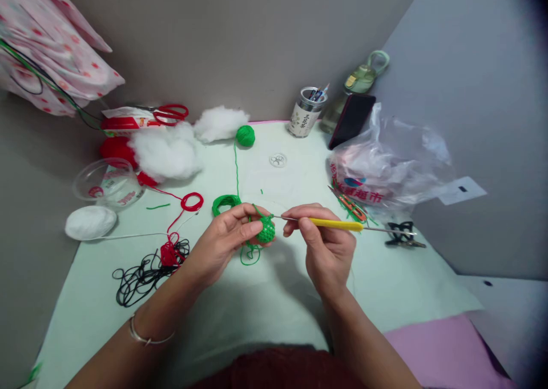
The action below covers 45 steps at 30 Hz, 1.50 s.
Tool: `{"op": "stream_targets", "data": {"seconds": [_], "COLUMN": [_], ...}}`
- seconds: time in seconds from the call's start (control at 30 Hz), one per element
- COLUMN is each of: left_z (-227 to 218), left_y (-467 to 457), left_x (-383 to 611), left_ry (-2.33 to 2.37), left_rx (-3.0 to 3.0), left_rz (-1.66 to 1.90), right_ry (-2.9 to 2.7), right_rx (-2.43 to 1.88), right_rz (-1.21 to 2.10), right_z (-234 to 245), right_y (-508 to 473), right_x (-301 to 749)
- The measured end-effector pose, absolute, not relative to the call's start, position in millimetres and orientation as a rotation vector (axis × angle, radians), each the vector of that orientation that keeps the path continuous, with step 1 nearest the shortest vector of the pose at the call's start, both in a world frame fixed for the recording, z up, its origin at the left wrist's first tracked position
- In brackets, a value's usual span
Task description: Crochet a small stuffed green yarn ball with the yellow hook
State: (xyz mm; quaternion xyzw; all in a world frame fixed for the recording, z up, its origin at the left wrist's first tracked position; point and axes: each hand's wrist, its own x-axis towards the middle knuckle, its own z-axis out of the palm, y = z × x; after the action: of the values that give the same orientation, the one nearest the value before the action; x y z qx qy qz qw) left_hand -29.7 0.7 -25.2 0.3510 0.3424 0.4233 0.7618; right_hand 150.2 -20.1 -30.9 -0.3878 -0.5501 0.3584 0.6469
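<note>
Between the thumb and fingers of my left hand (233, 232) is a small green crocheted piece (266, 229). My right hand (323, 243) grips a crochet hook (336, 224) with a yellow handle and metal ends. The hook's left tip meets the upper edge of the green piece. A loose loop of green yarn hangs below my left fingers. Behind that hand lies a coil of green yarn (223, 204), and a strand runs back from there to a green yarn ball (245, 136). My left fingertips behind the piece are partly hidden.
On the left are tangled black cord (139, 280), red yarn (192, 201), a white yarn ball (91, 223), a clear tub (113, 183), white stuffing (169, 152) and red-handled scissors (171, 114). A pen can (304, 115), phone (351, 120), plastic bag (385, 166), orange snips (353, 207) and black clip (402, 234) stand or lie rightward.
</note>
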Motion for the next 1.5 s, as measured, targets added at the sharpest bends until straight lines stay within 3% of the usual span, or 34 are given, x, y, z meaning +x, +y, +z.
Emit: {"op": "stream_targets", "data": {"seconds": [0.73, 1.03, 1.5], "left_z": [-28.6, -16.1, -16.6], "left_y": [-5.8, -6.7, -9.6], "left_x": [-30.6, -25.7, -26.5], "left_ry": [0.727, 0.881, 0.998], "left_rx": [0.963, 1.171, 1.251], "left_rz": [0.932, 1.032, 1.083], "right_ry": [-1.344, -1.141, -1.537], "right_rx": [-0.737, -0.635, -0.740], "right_rz": [0.856, 1.227, 0.790], "right_z": [-34.0, -37.2, -29.5], "right_y": [-21.6, -17.9, -22.3], "right_x": [145.5, 150.3, 153.9]}}
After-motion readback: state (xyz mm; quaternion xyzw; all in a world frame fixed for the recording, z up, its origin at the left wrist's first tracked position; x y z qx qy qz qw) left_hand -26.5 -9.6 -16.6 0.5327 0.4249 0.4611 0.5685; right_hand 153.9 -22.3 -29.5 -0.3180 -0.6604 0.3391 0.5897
